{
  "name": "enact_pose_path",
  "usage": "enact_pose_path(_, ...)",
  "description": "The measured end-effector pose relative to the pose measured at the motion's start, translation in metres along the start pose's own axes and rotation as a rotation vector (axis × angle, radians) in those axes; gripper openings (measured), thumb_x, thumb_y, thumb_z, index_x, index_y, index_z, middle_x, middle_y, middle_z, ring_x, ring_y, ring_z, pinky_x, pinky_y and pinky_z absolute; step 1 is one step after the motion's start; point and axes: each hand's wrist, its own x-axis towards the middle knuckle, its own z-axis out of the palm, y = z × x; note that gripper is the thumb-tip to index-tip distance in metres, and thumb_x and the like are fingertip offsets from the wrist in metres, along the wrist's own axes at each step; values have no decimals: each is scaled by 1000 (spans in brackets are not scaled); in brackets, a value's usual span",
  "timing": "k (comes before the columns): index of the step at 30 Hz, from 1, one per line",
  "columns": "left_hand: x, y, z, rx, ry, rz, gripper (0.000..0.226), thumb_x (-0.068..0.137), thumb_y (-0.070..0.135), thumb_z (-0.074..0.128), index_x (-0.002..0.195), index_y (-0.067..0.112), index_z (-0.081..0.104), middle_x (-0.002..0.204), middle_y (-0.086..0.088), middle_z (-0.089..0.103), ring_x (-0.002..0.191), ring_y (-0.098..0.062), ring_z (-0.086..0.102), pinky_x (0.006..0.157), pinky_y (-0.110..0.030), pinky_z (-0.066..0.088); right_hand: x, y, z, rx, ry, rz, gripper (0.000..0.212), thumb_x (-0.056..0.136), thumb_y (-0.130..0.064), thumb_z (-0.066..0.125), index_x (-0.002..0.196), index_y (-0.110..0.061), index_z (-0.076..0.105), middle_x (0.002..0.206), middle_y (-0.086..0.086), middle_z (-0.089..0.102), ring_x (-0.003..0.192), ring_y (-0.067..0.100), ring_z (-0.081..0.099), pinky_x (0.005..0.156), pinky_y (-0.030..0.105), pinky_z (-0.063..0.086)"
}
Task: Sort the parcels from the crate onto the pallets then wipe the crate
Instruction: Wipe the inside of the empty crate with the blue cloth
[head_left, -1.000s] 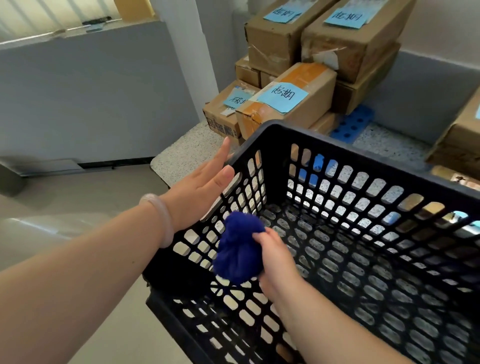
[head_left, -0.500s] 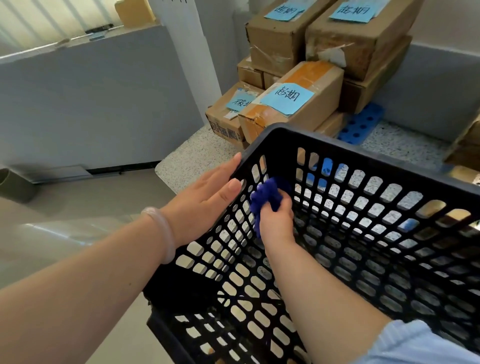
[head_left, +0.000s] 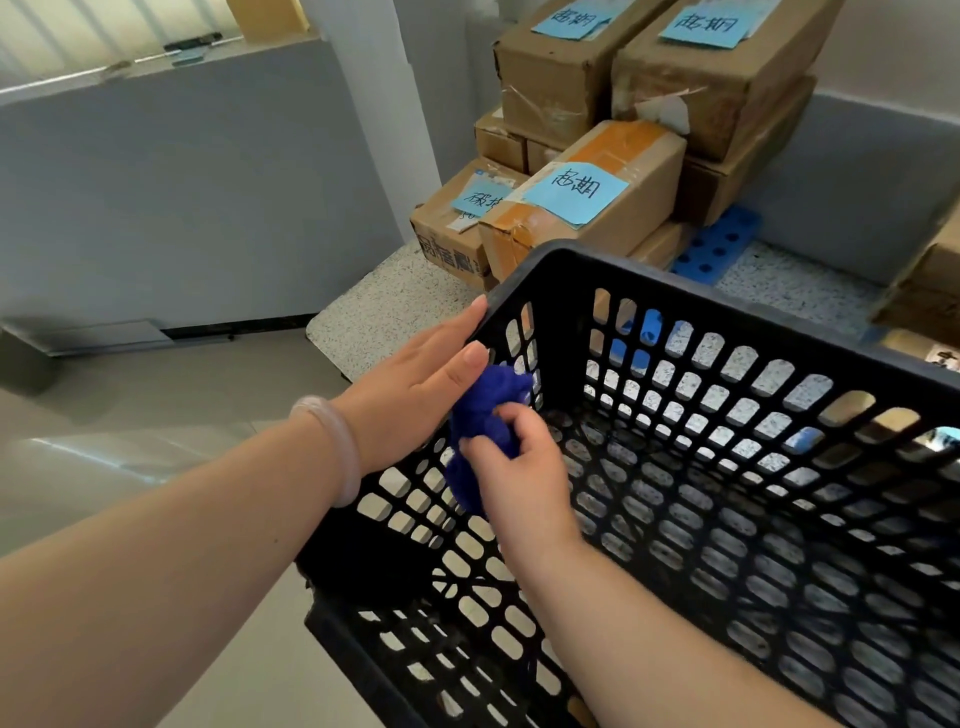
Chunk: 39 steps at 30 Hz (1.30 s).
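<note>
Right hand (head_left: 519, 467): the forearm enters from lower right and reaches into the crate (head_left: 727, 312). Fingers curled, grip clenched round a bunched blue cloth (head_left: 480, 436). The cloth sticks out above and below the grip and lies against the inner face of the crate's left wall, near its far left corner.

Left hand (head_left: 410, 389): the forearm enters from lower left. The hand sits just left of the grip, on the other side of that same wall. Palm flat on the outer face, fingers straight and together, tips reaching the corner rim. Thumb lies along the wall's top edge, just above the cloth. It holds nothing, only presses. Pale bracelet (head_left: 332, 447) on the wrist.

Crate: black plastic lattice. Its bare bottom shows below and right of the grip. What it rests on is out of view.

Parcels (head_left: 582, 208): cardboard boxes stacked beyond the grip, past the crate's far wall, with blue handwritten labels (head_left: 571, 189) on top. The stack sits on a blue pallet (head_left: 719, 244), one corner showing.

Room: a speckled slab (head_left: 374, 312) lies beyond the grip, under the pallet. Smooth grey floor (head_left: 156, 405) to the left, grey wall (head_left: 182, 182) well beyond on that side
</note>
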Motion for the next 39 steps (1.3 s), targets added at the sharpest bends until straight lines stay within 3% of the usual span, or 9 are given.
enact_pose_path(5, -1, 1, 0, 13, 9, -19, 69, 85, 66, 20, 151, 46, 14, 157, 21, 21, 144, 5, 14, 115, -19, 8, 6, 34, -4, -287, -33, -253, 27, 79, -6, 67, 84, -31, 60, 104, -15, 50, 92, 2, 52, 80, 18, 46)
enact_pose_path(12, -1, -2, -1, 51, 14, -19, 74, 82, 75, 17, 151, 47, 13, 157, 22, 21, 144, 4, 14, 114, -20, 8, 21, 63, -21, -621, -111, -290, 23, 79, -7, 62, 97, -21, 60, 110, -10, 47, 101, 13, 50, 85, 27, 45)
enact_pose_path(15, -2, -1, -1, 51, 5, -27, 73, 82, 76, 17, 150, 50, 13, 158, 21, 20, 141, 6, 14, 114, -21, 8, 24, 48, -29, -554, -130, -136, 21, 82, -7, 61, 90, -26, 56, 106, -8, 51, 92, 14, 55, 76, 26, 44)
enact_pose_path(18, -3, 0, 0, 80, 0, -28, 70, 84, 73, 16, 150, 51, 12, 159, 21, 19, 144, 2, 14, 118, -26, 9, 27, 16, -40, -243, 10, 71, 21, 88, -10, 58, 100, -27, 59, 103, -3, 61, 89, 14, 61, 64, 19, 44)
enact_pose_path(22, -2, 1, 0, 92, 12, -19, 71, 83, 75, 16, 150, 52, 12, 158, 19, 21, 140, 4, 16, 116, -25, 11, 37, -36, -47, -32, 132, -172, 24, 94, -25, 60, 114, -38, 56, 119, -7, 59, 110, 8, 57, 92, 27, 46)
enact_pose_path(26, -1, 1, -1, 79, 20, -15, 82, 71, 83, 15, 148, 54, 13, 158, 19, 22, 142, 2, 17, 115, -23, 10, 56, -53, -31, -232, 50, -307, 41, 99, -27, 55, 137, -38, 47, 147, -1, 36, 132, 9, 37, 101, 19, 26)
enact_pose_path(31, 2, -2, 1, 46, 30, -2, 84, 74, 81, 17, 151, 46, 16, 159, 17, 22, 145, 2, 16, 122, -31, 11, 53, -15, -15, -249, 163, -282, 22, 88, -15, 65, 105, -26, 55, 114, -4, 46, 88, -7, 45, 74, 1, 34)
enact_pose_path(35, 1, -1, 1, 17, 43, -28, 86, 72, 81, 18, 150, 46, 19, 159, 16, 25, 146, 0, 16, 123, -32, 9, 13, 26, 1, -233, 80, -260, 22, 80, -3, 66, 86, -21, 56, 103, -4, 46, 91, 2, 45, 78, 4, 32)
enact_pose_path(39, -2, 2, 1, 59, 37, -33, 81, 75, 82, 16, 150, 50, 16, 159, 17, 22, 146, -1, 14, 122, -32, 8, -20, 45, 7, -233, -83, -249, 33, 78, -2, 70, 79, -31, 55, 99, -10, 47, 92, -9, 46, 81, 3, 33)
